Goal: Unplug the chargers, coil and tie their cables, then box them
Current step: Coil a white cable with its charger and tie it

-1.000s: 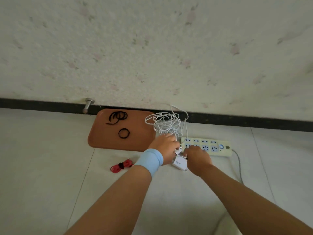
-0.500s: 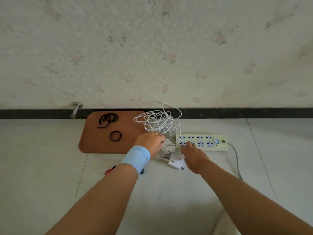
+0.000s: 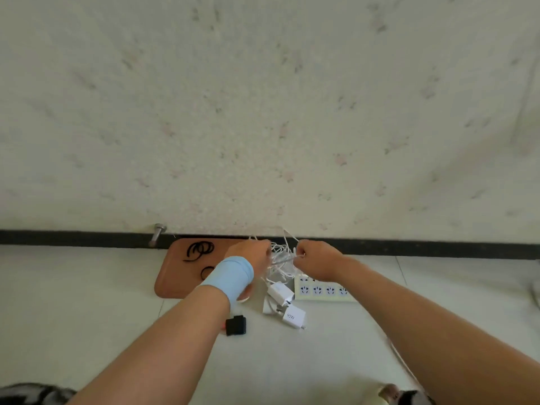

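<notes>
On the pale floor nearest the camera, a small black object [image 3: 235,325] is seen beside the left forearm, partly hidden by it. Just beyond, two white chargers [image 3: 287,304] lie unplugged, touching each other, the nearer one marked 90W with its prongs pointing toward the lower right. A power strip [image 3: 320,291] lies lengthwise left to right, its right end covered by the right arm. Further on, the left hand [image 3: 253,256], worn with a blue wristband [image 3: 230,276], is clenched on a tangle of white cables [image 3: 281,258], and the right hand [image 3: 317,260] is closed around the same tangle. A brown tray [image 3: 181,267] with black ties [image 3: 199,250] is set against the wall.
</notes>
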{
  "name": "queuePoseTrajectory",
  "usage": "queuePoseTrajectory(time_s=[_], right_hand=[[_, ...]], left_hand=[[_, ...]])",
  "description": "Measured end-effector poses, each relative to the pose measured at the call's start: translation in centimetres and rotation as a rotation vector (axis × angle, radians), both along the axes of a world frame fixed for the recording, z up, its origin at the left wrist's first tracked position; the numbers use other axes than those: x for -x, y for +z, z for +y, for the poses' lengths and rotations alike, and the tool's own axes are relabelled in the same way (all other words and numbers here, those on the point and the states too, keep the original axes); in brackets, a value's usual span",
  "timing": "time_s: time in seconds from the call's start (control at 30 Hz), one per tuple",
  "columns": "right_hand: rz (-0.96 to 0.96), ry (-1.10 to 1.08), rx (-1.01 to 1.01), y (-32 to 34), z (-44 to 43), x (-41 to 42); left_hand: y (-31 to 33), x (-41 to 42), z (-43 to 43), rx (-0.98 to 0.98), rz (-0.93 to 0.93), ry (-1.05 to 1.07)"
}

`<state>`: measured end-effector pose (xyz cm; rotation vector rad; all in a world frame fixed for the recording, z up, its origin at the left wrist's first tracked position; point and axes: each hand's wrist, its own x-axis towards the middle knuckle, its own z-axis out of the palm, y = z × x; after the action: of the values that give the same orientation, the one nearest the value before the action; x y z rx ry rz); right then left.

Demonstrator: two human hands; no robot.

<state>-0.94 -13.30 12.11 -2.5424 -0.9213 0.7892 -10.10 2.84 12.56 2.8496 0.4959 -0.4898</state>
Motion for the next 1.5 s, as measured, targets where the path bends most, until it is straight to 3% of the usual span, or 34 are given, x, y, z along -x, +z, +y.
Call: queuePoseTrajectory(time_s=[0.1, 0.27, 0.4, 0.53, 0.67, 0.8, 0.9, 1.07, 1.27, 1.43, 1.5], right_hand=[[0.009, -0.002, -0.097, 4.5, 0.2, 0.5], [0.029, -0.033, -0.187, 10.4, -0.1, 1.2], [0.105, -0.142, -0.312, 14.3, -0.5, 1.3], [0.061, -0.215, -0.504, 17.1, -0.4, 1.8], [0.129, -0.255, -0.808, 17.9, -0.3, 2.7], [0.158, -0.269, -0.948, 18.0, 0.6, 2.6], [0.198, -0.286, -0.894, 16.9, 0.5, 1.8], [0.306, -0.242, -0.585, 15.2, -0.4, 0.5], [0.056, -0.057, -0.258, 14.0, 1.2, 0.5], [-0.033, -0.163, -0.305, 14.1, 1.7, -0.7], [-0.027, -0.242, -0.384, 14.1, 1.6, -1.1]], left_hand=[[3.7, 0.1, -0.7, 0.133, 0.018, 0.002], [9.3, 0.7, -2.1, 0.197, -0.025, -0.057], [12.2, 1.0, -2.1, 0.381, -0.149, -0.004], [13.2, 0.7, -2.0, 0.595, -0.318, 0.113], [13.9, -0.1, -2.2, 0.554, -0.283, 0.156], [15.1, -1.0, -2.1, 0.426, -0.081, 0.161], [15.6, -1.2, -2.1, 0.469, -0.192, 0.199], [15.6, -1.6, -1.3, 0.533, -0.453, 0.195], [16.9, -2.5, -2.3, 0.661, -0.586, 0.101], [17.4, -2.2, -1.9, 0.803, -0.726, 0.155], [16.9, -2.2, -1.1, 0.832, -0.694, 0.213]])
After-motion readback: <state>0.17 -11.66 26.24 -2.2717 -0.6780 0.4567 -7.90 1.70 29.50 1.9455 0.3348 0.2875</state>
